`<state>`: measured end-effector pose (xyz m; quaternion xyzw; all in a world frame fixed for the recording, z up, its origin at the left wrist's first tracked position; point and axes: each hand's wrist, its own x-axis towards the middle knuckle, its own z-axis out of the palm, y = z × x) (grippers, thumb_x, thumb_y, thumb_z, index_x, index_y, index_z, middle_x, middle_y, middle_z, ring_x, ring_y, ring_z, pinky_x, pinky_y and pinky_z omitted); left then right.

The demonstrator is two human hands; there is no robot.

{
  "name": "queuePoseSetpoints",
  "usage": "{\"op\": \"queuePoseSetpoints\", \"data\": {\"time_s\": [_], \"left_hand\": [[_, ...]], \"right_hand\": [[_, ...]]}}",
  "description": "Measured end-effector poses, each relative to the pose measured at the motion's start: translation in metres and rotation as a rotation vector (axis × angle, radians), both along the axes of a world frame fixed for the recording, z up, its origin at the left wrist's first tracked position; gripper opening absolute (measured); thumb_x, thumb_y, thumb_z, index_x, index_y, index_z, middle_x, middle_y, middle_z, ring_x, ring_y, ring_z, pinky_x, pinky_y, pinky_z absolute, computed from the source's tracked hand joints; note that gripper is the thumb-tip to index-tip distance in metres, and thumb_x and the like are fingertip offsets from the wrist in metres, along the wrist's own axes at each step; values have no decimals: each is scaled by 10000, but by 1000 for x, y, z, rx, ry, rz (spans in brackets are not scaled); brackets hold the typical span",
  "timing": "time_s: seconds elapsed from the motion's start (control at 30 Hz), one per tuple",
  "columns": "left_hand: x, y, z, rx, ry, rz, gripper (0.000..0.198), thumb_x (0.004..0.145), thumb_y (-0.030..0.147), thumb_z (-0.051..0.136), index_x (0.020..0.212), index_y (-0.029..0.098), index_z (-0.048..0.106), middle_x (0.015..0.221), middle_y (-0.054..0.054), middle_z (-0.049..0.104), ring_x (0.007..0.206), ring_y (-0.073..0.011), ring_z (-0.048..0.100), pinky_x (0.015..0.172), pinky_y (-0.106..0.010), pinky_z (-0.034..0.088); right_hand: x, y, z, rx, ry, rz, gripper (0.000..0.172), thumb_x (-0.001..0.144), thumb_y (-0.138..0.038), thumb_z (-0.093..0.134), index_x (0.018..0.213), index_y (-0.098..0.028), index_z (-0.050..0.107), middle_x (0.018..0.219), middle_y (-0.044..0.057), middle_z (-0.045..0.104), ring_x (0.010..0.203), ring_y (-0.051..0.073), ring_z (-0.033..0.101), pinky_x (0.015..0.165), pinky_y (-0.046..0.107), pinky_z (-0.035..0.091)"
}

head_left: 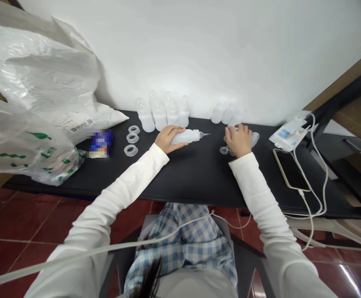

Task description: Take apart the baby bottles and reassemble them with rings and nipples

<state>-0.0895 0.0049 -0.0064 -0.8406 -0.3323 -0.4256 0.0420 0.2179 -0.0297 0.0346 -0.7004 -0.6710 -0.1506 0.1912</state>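
My left hand [169, 139] grips a translucent squeeze bottle [184, 137] sideways, its nozzle clear of my palm. My right hand [238, 140] curls over translucent plastic caps [224, 150]; whether it pinches them, I cannot tell.

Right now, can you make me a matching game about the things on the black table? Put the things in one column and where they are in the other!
Things:
1. Translucent white plastic squeeze bottle with a pointed tip
2. Three clear round plastic rings
3. Black smartphone with a gold edge
4. Group of upright translucent plastic bottles

Places:
A. Standing along the white wall
B. Held in the left hand
C. Lying flat on the black table, left of the hands
D. Plugged into a white cable

Pairs: 1-B, 2-C, 3-D, 4-A
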Motion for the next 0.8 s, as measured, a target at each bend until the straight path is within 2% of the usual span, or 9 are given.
{"op": "queuePoseSetpoints", "data": {"time_s": [0.2,0.3,0.37,0.43,0.57,0.8], "left_hand": [[3,-1,-1,-1,24,-38,575,847,646,655,1165,168,685,1042,-129,709,993,-262,682,868,-409,576],[3,-2,0,-35,17,-18,564,841,639,667,1157,173,681,1048,-126,709,1005,-265,680,877,-411,574],[2,-3,1,-49,-9,5,552,836,626,681,1151,173,676,1059,-124,708,1019,-267,677,899,-413,569],[3,-3,1,-60,-57,26,531,835,604,695,1148,176,668,1072,-116,706,1032,-262,674,925,-412,563],[5,-4,0,-132,-161,57,483,823,549,728,1144,195,657,1059,-80,705,1034,-245,674,935,-391,554],[8,-11,6,-373,-251,-56,453,786,537,740,1074,191,691,1084,-66,734,1040,-240,690,951,-374,534]], "right_hand": [[8,4,-5,-150,7,-31,308,919,-238,507,1129,-197,730,1035,145,696,955,285,582,829,404,352],[8,6,-1,-59,131,0,292,923,-236,524,1149,-182,701,1050,140,692,958,276,604,844,406,404],[5,8,0,85,323,105,286,958,-309,519,1161,-171,668,1087,140,689,960,258,608,866,403,446],[0,9,-2,185,585,271,336,979,-435,521,1171,-184,634,1112,127,691,933,221,616,865,376,490],[-19,9,-7,120,995,571,471,925,-640,548,1172,-243,612,1075,71,705,926,190,663,839,347,566],[-47,-3,-12,-25,1099,764,490,833,-644,685,1140,-263,658,1204,68,698,1018,202,701,943,377,594]]}}
